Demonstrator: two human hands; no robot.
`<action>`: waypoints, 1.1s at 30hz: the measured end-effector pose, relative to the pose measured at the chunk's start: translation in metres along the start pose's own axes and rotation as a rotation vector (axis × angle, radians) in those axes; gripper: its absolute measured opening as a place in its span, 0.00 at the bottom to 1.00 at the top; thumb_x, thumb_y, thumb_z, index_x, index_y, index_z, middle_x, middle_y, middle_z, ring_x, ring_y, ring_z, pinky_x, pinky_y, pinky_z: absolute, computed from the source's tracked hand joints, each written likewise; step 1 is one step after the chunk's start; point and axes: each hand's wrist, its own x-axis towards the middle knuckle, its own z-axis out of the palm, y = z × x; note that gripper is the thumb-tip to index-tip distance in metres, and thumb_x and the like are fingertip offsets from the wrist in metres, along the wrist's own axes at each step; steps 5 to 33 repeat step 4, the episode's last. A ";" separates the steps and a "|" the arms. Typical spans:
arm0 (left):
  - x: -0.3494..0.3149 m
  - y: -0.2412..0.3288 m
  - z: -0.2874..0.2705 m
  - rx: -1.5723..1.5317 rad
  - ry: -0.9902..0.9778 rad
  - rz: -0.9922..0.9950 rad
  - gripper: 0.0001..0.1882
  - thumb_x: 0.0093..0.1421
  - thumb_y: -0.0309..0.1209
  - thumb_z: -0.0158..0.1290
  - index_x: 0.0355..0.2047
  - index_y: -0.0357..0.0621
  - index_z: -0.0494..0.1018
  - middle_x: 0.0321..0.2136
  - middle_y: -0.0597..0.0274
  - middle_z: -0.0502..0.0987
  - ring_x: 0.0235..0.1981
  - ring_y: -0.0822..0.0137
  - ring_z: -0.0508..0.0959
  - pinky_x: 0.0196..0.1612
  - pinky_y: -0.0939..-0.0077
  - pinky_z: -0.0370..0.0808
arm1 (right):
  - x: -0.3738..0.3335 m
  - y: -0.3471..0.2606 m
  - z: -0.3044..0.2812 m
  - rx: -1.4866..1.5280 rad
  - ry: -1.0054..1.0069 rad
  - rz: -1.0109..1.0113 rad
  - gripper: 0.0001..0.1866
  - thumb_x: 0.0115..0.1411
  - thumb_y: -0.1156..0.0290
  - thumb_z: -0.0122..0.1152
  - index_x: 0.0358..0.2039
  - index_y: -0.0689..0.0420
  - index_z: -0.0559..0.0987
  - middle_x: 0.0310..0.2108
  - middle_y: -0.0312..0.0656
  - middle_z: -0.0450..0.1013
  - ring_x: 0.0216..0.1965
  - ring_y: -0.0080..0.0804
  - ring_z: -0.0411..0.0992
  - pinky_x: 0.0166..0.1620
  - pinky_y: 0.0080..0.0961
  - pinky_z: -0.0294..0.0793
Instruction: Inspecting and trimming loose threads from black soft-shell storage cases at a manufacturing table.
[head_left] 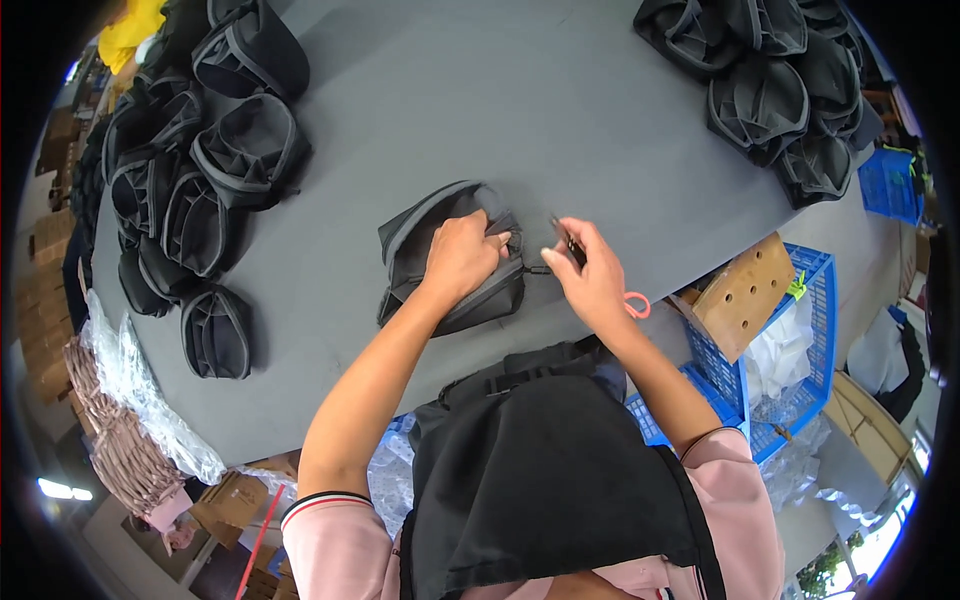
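A black pouch (410,262) with grey-edged open sides lies before me on the table, its mouth facing up. My left hand (463,258) reaches over its opening, fingers closed on the right rim. Just to the right, apart from the pouch, my right hand (592,275) is closed around scissors (638,306). Their pink handle loop shows by the wrist, and a dark pointed end sticks out past the thumb; the middle is hidden in the palm. A short dark cord or zip pull (537,269) sticks out from the pouch towards my right hand.
Similar black pouches (250,150) are heaped along the left of the grey table (430,110). More pouches (760,105) sit at the far right. Blue crates (822,330) with a holed board (742,298) stand beside the right edge. Clear plastic wrapping (150,375) hangs at the left edge.
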 end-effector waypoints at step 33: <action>0.003 0.006 -0.003 0.049 -0.074 -0.094 0.14 0.53 0.35 0.54 0.24 0.33 0.72 0.22 0.51 0.78 0.34 0.50 0.78 0.41 0.62 0.70 | -0.008 -0.004 -0.026 -0.364 -0.158 -0.211 0.20 0.50 0.64 0.64 0.42 0.54 0.71 0.34 0.38 0.72 0.36 0.31 0.73 0.39 0.30 0.71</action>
